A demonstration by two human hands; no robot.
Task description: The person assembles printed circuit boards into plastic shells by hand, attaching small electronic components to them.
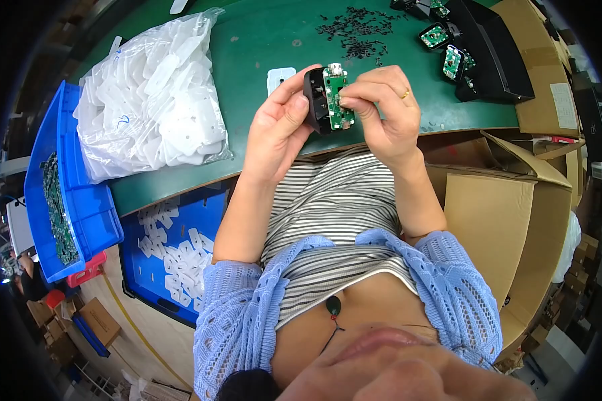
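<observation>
My left hand (274, 130) is closed around a small black plastic housing (311, 93), held upright just above the near edge of the green table. A green circuit board (334, 83) with a metal connector at its upper end stands along the housing's right side. Whether it is seated inside or only rests against the housing, I cannot tell. The thumb and forefinger of my right hand (391, 113) pinch the board's right edge. Behind my left fingers, a white plastic plate (279, 77) lies partly hidden on the table.
A clear bag of white plastic plates (160, 100) lies left on the green table (261, 40). Beside it, a blue bin (90, 207) holds circuit boards. Small black parts (358, 27) are scattered at the back. A black tray (495, 60) stands right, near cardboard boxes (491, 234).
</observation>
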